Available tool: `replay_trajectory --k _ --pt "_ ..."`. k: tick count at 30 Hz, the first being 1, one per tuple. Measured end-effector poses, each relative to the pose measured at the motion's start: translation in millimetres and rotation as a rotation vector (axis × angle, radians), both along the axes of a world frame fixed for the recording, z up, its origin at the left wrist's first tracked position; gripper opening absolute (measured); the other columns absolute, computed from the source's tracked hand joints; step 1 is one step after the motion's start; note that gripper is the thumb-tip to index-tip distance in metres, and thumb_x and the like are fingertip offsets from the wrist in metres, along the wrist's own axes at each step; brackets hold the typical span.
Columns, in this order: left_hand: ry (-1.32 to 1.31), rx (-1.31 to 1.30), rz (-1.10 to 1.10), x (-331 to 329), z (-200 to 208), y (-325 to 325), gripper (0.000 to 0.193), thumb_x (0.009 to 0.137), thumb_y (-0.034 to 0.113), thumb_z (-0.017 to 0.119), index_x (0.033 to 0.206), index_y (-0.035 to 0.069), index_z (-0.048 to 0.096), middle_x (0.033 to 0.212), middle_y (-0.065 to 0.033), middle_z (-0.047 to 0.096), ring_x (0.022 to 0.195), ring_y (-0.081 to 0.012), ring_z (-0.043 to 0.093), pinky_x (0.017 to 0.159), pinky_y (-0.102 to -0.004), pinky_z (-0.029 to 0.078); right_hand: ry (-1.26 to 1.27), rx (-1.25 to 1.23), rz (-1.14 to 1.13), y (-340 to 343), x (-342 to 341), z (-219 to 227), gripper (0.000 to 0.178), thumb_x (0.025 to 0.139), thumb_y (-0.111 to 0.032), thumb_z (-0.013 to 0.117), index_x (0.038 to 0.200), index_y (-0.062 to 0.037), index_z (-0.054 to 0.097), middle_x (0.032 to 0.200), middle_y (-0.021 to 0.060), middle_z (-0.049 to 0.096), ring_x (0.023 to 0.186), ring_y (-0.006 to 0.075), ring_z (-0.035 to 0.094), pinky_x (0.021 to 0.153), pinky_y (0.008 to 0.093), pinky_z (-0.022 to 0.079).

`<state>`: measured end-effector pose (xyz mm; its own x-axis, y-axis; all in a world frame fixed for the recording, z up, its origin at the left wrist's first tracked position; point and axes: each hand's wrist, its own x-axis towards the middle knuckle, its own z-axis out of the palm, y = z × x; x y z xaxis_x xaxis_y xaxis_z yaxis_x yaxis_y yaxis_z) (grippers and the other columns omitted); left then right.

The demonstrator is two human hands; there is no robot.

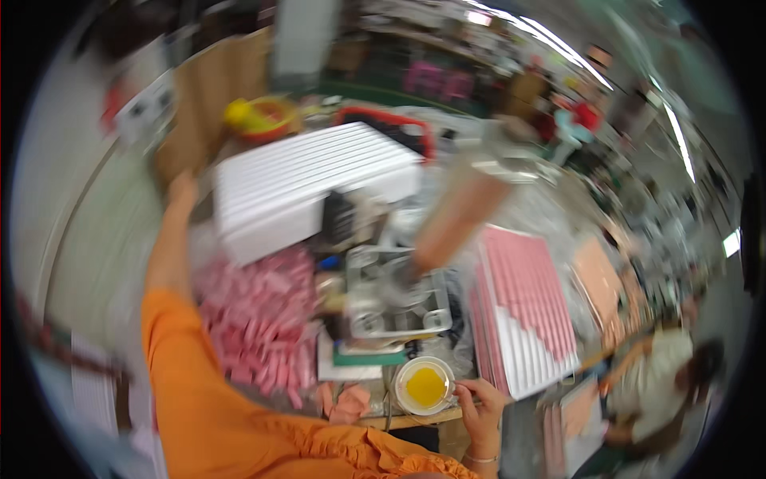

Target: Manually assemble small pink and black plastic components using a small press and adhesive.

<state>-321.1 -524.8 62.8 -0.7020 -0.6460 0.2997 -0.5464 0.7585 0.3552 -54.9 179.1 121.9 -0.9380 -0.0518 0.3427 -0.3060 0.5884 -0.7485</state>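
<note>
My left arm stretches far forward on the left, and my left hand (183,191) is at the lower edge of an upright brown cardboard piece (215,84). Blur hides how its fingers lie. Near the table's front edge, my right hand (481,405) has thumb and fingers pinched together at the right rim of a round white bowl (404,370). Whether they grip the rim or something small beside it is too small to tell. Yellow stuff (426,387) covers the bowl's bottom. A white ribbed foam box (319,168) lies to the right of my left hand.
Many small pink blocks (259,319) are heaped left of a white plastic frame (367,307). A blurred brownish cylinder (467,211) rises over that frame. Right of it lie pink ribbed panels (531,279). Another person (654,383) works at the right.
</note>
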Motion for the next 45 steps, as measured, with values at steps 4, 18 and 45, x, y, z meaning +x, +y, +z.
replay_trajectory --k 4,18,45 --pt "-0.096 -0.117 0.032 18 -95 -103 0.024 0.092 0.021 0.052 0.100 0.001 0.063 0.108 -0.0242 0.066 0.103 -0.0422 0.063 0.085 -0.0497 0.051 0.075 -0.008 0.004 -7 -22 -4 0.006 0.083 -0.005 0.071 0.089 -0.0022 0.072 0.073 0.0093 0.067 0.061 0.0208 0.062 0.057 0.0298 0.046" --pt "-0.199 -0.010 0.107 -30 -93 -82 0.048 0.099 0.021 0.041 0.144 0.006 0.035 0.122 -0.0238 0.061 0.115 -0.0424 0.057 0.095 -0.0493 0.046 0.061 0.066 -0.091 8 11 -4 0.008 0.083 -0.010 0.072 0.091 -0.0060 0.073 0.074 0.0091 0.067 0.063 0.0246 0.063 0.056 0.0322 0.047" --pt "-0.729 1.253 -0.953 383 7 433 0.030 0.097 0.029 0.061 0.115 0.005 0.061 0.093 -0.0046 0.064 0.079 -0.0121 0.057 0.072 -0.0267 0.048 -0.512 0.111 -0.195 148 154 -214 0.038 0.081 -0.040 0.075 0.098 -0.0069 0.068 0.103 0.0155 0.066 0.098 0.0371 0.063 0.081 0.0422 0.051"
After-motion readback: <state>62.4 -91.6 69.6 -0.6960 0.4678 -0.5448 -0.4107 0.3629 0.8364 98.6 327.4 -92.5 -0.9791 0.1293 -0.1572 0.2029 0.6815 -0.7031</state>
